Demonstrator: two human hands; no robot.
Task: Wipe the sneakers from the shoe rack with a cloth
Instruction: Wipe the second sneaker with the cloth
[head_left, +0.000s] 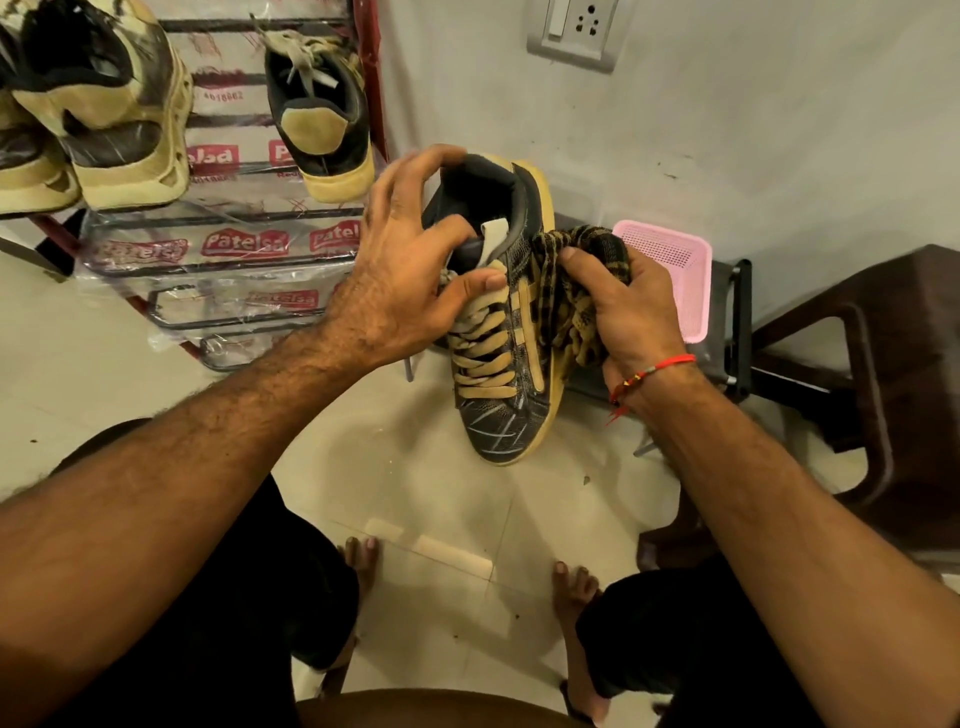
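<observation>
While the left hand clamps the sneaker by collar and laces, steadying it above the floor, the right hand grips the cloth bunched against its side, apparently mid-wipe.

shoe rack left, chair right

We see a dark sneaker held up with a checked cloth against its side.
The sneaker is black with tan laces, stripes and sole, toe pointing near, heel far. The brown-and-black cloth is bunched against its right flank. On the shoe rack at far left sit a matching sneaker and two tan ones.
</observation>
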